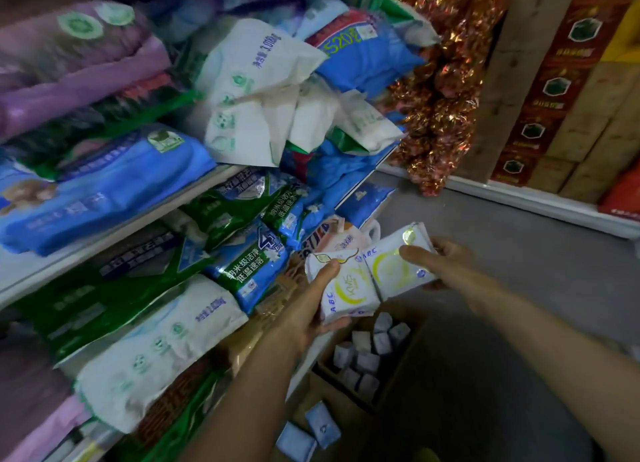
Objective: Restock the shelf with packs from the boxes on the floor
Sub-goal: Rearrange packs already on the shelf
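On the left, the shelf was crammed with big soft bags, purple, blue, green and white, all blurry. A white bag poked out past the lower edge, close to the left arm. In the middle, low down, an open cardboard box sat on the grey floor with small pale packs inside. Two more lay loose in front of it. Far right stood shiny red-gold bags and red boxes.

The left hand gripped a white pack, thumb on top. The right hand gripped another white pack, thumb across it. The two packs touched, held above the box, near the shelf.
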